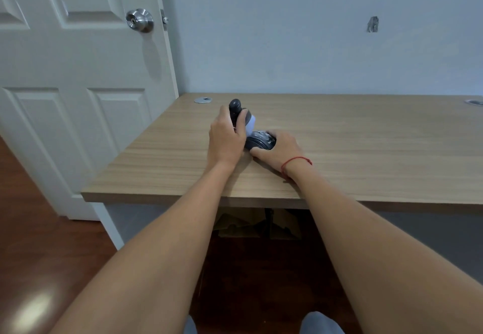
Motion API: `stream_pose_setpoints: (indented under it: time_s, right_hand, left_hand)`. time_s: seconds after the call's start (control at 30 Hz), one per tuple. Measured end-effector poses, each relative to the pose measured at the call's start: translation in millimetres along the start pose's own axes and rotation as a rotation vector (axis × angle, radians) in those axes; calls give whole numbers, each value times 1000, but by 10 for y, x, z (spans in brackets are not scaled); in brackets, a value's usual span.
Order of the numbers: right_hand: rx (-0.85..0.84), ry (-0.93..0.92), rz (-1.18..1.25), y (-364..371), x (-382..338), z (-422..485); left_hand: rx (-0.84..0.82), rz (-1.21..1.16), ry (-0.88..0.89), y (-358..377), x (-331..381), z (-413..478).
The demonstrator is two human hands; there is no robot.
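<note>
A dark rounded object with a pale lavender pad (241,117) is gripped by my left hand (226,140), tilted and raised just off the wooden desk (366,151). Its pale end meets a black round object with white lettering (261,141) lying on the desk. My right hand (281,149) holds that black object from the right side, fingers curled round it. A red string sits on my right wrist. Both forearms reach in from the bottom of the view.
A white panelled door with a metal knob (139,20) stands at the left, close to the desk's left edge. Metal cable grommets (203,100) sit at the desk's back corners. Cardboard (251,224) lies under the desk on the wood floor.
</note>
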State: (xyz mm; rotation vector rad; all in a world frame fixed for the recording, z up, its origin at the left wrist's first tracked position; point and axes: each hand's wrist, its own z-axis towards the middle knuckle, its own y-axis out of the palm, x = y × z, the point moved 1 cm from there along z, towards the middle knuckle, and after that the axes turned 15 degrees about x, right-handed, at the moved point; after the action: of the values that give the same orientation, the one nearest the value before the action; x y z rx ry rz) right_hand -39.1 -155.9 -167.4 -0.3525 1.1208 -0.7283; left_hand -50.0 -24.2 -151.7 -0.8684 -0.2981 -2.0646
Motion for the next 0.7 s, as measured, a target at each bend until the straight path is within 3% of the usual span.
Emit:
stream_pose_setpoints:
  time_s: [0.1,0.3,0.5,0.7]
  right_hand:
    - [4,-3,-7,13,8,9]
    - [5,1,-8,30,16,14]
    - [6,5,7,29,38,25]
    - [17,-5,5,43,51,37]
  left_hand:
    - [-75,30,16,18,-21,-14]
    - [-84,327,5,35,-60,-28]
    - [1,-19,79,-1,34,-27]
    - [-38,162,17,16,-50,-16]
